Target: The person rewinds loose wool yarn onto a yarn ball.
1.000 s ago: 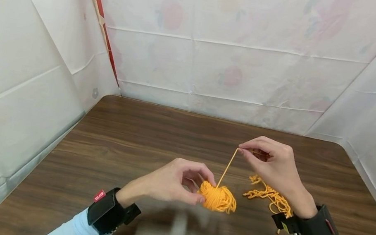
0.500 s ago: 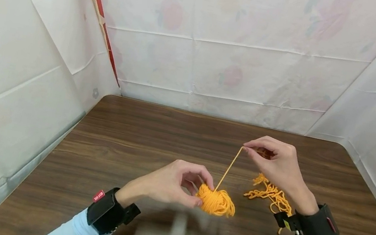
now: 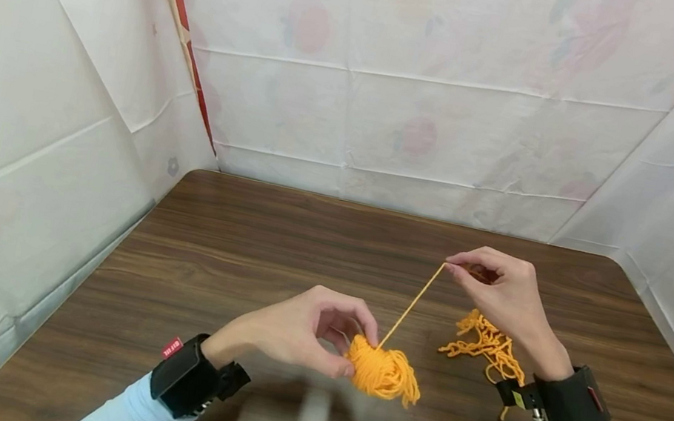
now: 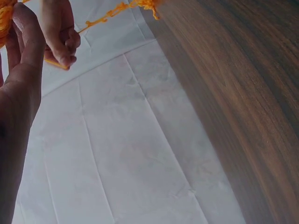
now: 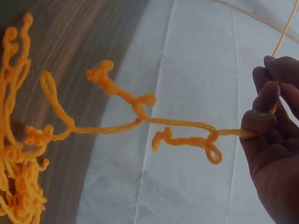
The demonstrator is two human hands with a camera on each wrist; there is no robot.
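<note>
Your left hand (image 3: 296,327) pinches the side of the little orange yarn ball (image 3: 382,370), and your fingers hide the ball's left edge. Your right hand (image 3: 502,289) pinches one tight yarn strand (image 3: 409,307) that runs up from the ball toward 1 o'clock. In the left wrist view you see only a bit of the ball at the top corner. A loose kinky yarn pile (image 3: 484,346) lies on the brown table (image 3: 277,245), at 3 o'clock from the ball, partly behind your right wrist. In the right wrist view, curly yarn hangs from your fingers (image 5: 261,119).
</note>
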